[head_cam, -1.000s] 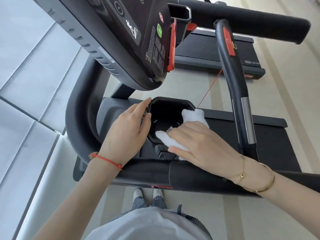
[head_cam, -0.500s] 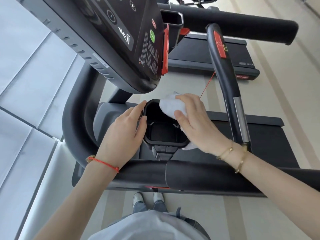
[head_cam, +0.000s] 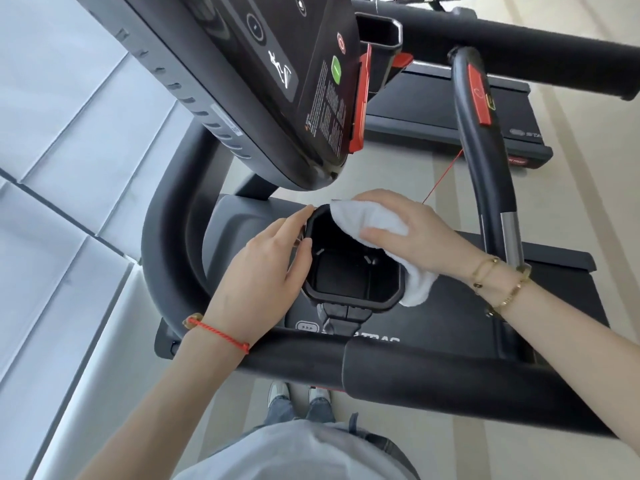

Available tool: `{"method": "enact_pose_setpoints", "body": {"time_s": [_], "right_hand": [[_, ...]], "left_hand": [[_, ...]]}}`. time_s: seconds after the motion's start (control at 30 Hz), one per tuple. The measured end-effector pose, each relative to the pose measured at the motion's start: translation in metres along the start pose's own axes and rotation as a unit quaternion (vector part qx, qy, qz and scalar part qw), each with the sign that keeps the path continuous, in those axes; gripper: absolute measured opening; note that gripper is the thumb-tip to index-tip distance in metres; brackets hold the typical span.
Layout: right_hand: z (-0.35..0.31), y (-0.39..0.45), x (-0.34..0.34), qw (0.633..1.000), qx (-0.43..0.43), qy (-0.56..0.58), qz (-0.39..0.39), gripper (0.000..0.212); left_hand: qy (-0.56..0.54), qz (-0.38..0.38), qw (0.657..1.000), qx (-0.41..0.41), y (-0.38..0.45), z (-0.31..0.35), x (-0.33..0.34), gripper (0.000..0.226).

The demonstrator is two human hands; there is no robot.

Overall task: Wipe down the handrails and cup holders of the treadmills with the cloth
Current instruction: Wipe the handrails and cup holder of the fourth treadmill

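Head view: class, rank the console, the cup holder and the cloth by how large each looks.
1. Console
2. Cup holder
3. Cloth, partly hidden by the right hand; the console is also nearest the camera.

The right hand [head_cam: 415,233] pinched a white cloth [head_cam: 372,220] against the cup holder [head_cam: 353,301] rim's far right edge (cloth trailing outside); the left hand [head_cam: 263,268] apparently steadied the left rim.

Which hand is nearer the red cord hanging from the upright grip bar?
Right. The right hand, holding the white cloth on the black cup holder rim, lies just below the red cord; the left hand rests across the holder.
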State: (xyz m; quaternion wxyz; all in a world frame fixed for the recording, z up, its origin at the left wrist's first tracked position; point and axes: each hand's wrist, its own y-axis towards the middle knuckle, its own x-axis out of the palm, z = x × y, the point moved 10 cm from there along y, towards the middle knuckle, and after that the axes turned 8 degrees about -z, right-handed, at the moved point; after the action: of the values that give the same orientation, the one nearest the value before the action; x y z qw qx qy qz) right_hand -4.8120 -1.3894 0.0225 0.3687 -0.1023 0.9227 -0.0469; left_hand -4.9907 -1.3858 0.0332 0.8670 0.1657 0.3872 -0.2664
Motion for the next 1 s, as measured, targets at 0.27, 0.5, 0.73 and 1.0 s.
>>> {"method": "enact_pose_setpoints", "body": {"time_s": [0.27,0.5,0.73,1.0], "right_hand": [[-0.026,0.026,0.018,0.977,-0.036,-0.204,-0.053,0.043],[-0.011,-0.009,0.011,0.99,-0.04,-0.128,-0.053,0.049],[-0.046,0.004,0.027,0.949,-0.129,-0.281,-0.057,0.054],[-0.035,-0.009,0.023,0.96,-0.14,-0.223,-0.092,0.048]], "left_hand": [[0.001,0.001,1.0,-0.007,0.0,-0.001,-0.001,0.043],[0.004,-0.007,1.0,-0.014,0.0,-0.001,-0.001,0.045],[0.0,0.003,1.0,-0.024,-0.001,-0.003,-0.005,0.038],[-0.006,-0.003,1.0,-0.025,0.0,-0.002,-0.003,0.039]]}}
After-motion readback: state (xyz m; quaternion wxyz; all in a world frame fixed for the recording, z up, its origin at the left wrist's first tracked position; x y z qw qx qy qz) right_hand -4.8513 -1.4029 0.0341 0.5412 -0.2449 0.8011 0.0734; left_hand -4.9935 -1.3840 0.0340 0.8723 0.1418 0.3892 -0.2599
